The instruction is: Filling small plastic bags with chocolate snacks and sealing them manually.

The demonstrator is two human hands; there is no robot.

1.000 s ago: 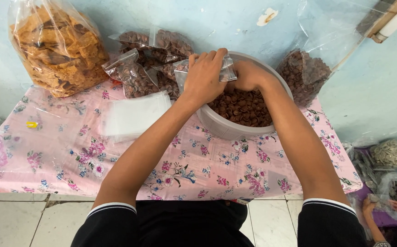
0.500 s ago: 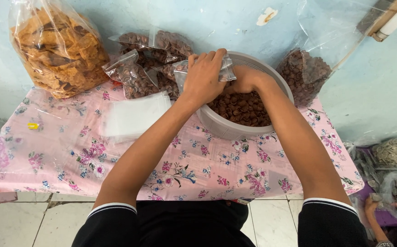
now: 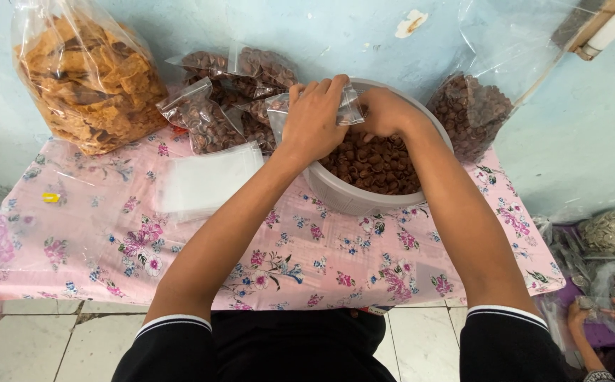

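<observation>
Pink floral tablecloth [image 3: 201, 247], white bowl [image 3: 336, 194]

Pale blue painted wall [image 3: 364, 35] behind, scuffed, with one chipped patch of bare plaster [image 3: 411, 24] near the top. Low desk under a pink floral cloth with clear plastic cover [image 3: 81, 233] stands tight against the wall. White tiled floor [image 3: 31, 343] below, dark grout lines, grimy at the left edge. White tube fitting on a wooden batten [image 3: 608, 25] crosses the top right corner. Light soft, even, no hard shadows.
</observation>
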